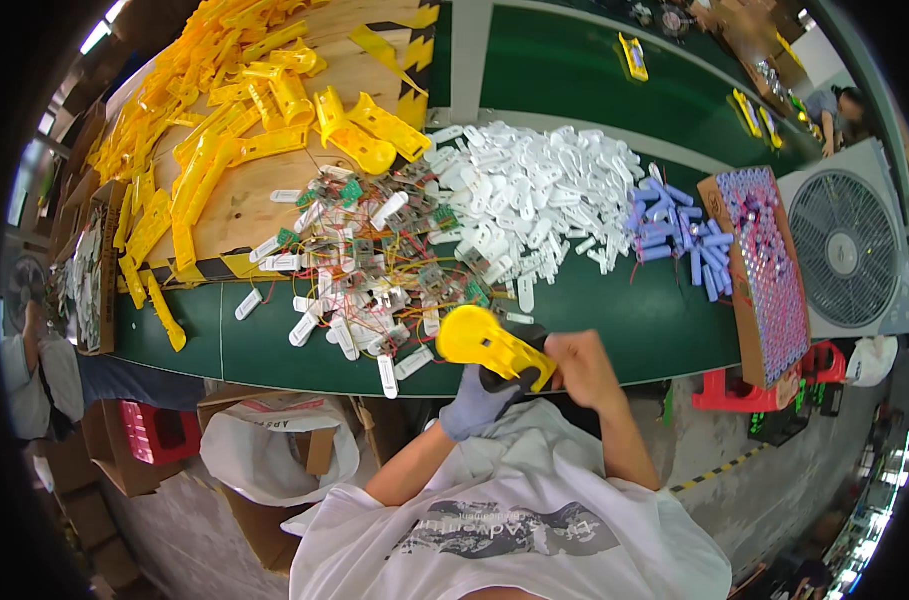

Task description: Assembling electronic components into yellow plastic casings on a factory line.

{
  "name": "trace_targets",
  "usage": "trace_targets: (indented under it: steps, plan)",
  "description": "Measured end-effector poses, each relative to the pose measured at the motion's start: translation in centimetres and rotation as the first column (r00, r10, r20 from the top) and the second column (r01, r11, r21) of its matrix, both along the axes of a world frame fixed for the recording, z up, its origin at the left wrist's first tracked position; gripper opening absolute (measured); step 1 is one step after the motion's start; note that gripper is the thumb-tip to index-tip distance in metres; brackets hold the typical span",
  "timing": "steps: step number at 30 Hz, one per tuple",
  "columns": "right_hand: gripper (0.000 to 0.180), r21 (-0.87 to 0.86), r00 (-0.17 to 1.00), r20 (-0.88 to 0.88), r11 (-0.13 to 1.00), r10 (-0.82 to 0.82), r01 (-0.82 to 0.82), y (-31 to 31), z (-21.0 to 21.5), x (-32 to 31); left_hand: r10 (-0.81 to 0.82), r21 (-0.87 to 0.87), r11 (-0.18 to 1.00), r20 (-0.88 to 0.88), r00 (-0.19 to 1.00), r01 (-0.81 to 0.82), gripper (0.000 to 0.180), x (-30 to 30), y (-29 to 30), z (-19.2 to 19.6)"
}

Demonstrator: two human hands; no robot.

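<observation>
Viewpoint: I look down from a head camera at my own two hands, held close to my chest at the near edge of a green surface (654,330).
Left hand: my left hand (474,400) wears a pale grey glove and is clamped from below on the dark end of a yellow plastic housing (479,340), seemingly to steady it.
Right hand: my bare right hand (579,365) is closed on the same housing at its right end, so the piece is braced between both hands just above the surface edge.
Housing: its round yellow head points left and away from me, tilted up toward the camera.
Parts within reach: a tangle of small circuit boards with red and yellow wires (374,260) lies just beyond the housing; a heap of white plastic clips (524,195) is behind it.
Further stock: purple cylindrical cells (674,235) lie loose beside a cardboard tray of cells (764,270) on my right.
Left rear: more yellow housings (224,110) are heaped on a wooden board.
Right edge: a white fan (849,245).
</observation>
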State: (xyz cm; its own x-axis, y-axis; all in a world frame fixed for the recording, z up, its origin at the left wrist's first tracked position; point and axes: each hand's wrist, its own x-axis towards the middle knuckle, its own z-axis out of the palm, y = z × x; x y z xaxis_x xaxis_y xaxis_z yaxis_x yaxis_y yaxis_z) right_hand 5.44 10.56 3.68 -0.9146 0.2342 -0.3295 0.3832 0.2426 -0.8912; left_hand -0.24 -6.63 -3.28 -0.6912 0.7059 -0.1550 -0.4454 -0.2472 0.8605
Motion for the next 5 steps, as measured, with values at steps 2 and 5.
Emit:
trace_targets:
  steps: [2, 5]
  plan:
    - [0.054, -0.104, 0.983, -0.100, 0.984, -0.157, 0.146, 1.2, 0.5, -1.1, 0.106, -0.010, 0.994, -0.026, 0.994, -0.107, 0.052, 0.1, -0.2, -0.4]
    - [0.048, 0.054, 0.954, -0.273, 0.988, -0.122, 0.142, 4.5, 2.9, -4.4, 0.223, -0.064, 0.971, -0.124, 0.967, -0.232, 0.059, 0.5, -0.4, -2.4]
